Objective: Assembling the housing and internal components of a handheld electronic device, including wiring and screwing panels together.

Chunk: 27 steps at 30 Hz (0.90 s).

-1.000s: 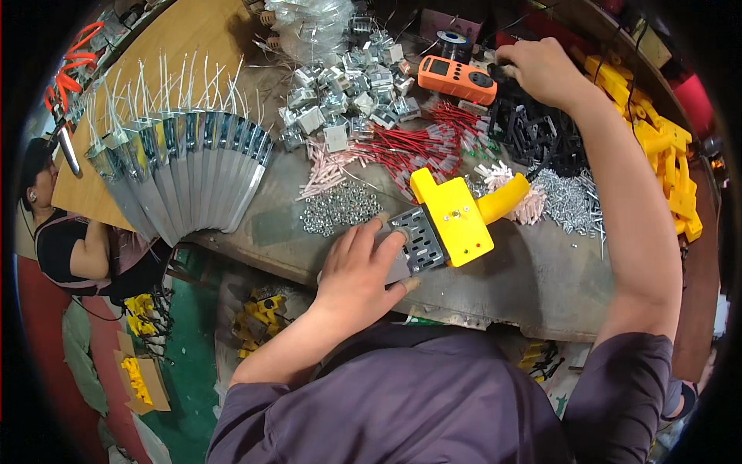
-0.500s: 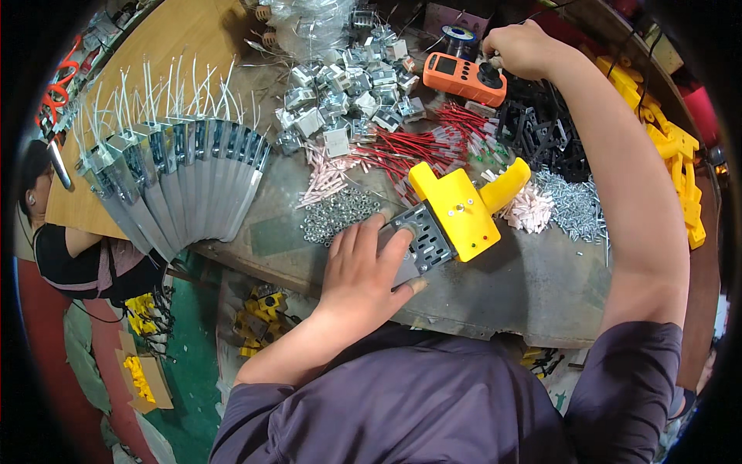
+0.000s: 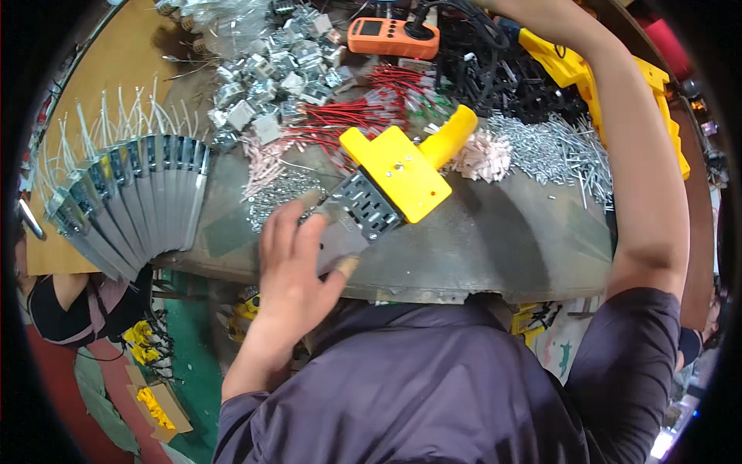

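On the grey worktable lies a tool with a yellow plastic handle housing (image 3: 398, 174), a slotted black metal section and a flat grey plate (image 3: 338, 241). My left hand (image 3: 292, 267) lies round the end of that plate, fingers along its far edge and thumb on its near edge. My right arm reaches across the far right of the table, and only a sliver of my right hand (image 3: 516, 6) shows at the top edge, its fingers cut off. Near it is an orange meter (image 3: 394, 37) with a black plug in it and a small red light.
Grey plates with white wires (image 3: 154, 193) stand fanned at the left. Metal-and-white parts (image 3: 270, 81), red wires (image 3: 355, 112), small nuts (image 3: 282, 197), pale sleeves (image 3: 483, 157) and screws (image 3: 549, 155) lie in piles. Yellow housings (image 3: 572, 73) are at the right. Another person (image 3: 85, 309) sits at far left.
The view has shifted, so the table appears further up and left. My right hand has left the plug at the orange meter for the top edge. My left hand has slid toward the plate's end.
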Motion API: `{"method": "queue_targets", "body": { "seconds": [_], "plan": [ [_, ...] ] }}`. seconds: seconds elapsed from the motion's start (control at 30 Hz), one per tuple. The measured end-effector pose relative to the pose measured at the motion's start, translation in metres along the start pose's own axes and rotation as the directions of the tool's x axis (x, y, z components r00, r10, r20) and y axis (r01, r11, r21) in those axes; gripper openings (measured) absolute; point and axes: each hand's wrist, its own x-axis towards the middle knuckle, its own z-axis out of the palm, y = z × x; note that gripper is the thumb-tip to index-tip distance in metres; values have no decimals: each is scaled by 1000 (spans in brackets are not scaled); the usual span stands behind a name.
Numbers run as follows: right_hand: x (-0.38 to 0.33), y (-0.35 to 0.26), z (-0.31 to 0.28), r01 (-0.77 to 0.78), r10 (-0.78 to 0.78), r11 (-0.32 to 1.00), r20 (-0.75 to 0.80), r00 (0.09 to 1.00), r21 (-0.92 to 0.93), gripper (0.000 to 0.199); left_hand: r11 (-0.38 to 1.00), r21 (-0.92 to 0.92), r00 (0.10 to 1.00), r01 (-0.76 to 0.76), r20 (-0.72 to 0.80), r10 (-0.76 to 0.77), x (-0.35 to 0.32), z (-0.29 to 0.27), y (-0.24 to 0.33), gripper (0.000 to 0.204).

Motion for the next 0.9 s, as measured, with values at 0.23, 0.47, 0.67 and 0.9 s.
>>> {"method": "queue_targets", "body": {
  "seconds": [0.23, 0.47, 0.67, 0.9],
  "plan": [
    [-113, 100, 21, -256, 308, 930, 180, 934, -264, 26, 999, -30, 997, -43, -70, 40, -1, 6, -3, 55],
    [-131, 117, 79, -352, 307, 870, -179, 935, -345, 25, 979, -73, 975, -189, -131, 179, 8, 10, 17, 57],
    [-138, 123, 91, -180, 57, 886, -285, 957, -427, 21, 980, -88, 979, -177, -121, 166, -1, 14, 22, 56],
    [-158, 82, 47, -149, -15, 929, -437, 899, -338, 13, 961, -153, 964, -232, -171, 206, -4, 10, 24, 52]
  ]
}}
